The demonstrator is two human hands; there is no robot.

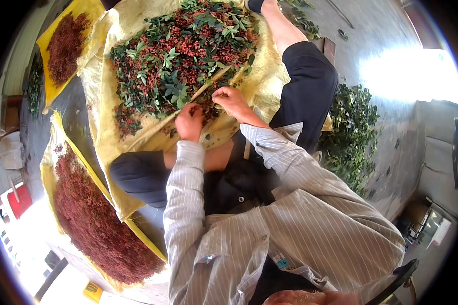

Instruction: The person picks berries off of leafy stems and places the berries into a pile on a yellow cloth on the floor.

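Note:
A heap of red berry clusters with green leaves [183, 57] lies on a yellow woven sheet [103, 110] before me. At the heap's near edge, my left hand [189, 121] has its fingers curled around small dark red clusters, though how firmly is unclear. Just to the right and slightly farther off, my right hand [233, 102] has thumb and forefinger pinched together near a small leaf [218, 107]; whether something sits between the fingertips cannot be told. A fold of the sheet [204, 85] runs diagonally beside both hands.
Dark red berries [99, 221] fill a yellow sheet at the lower left, and more berries [66, 47] lie on another at the upper left. Leafy green cuttings [351, 137] are piled on the floor to the right. My bent legs flank the near side of the heap.

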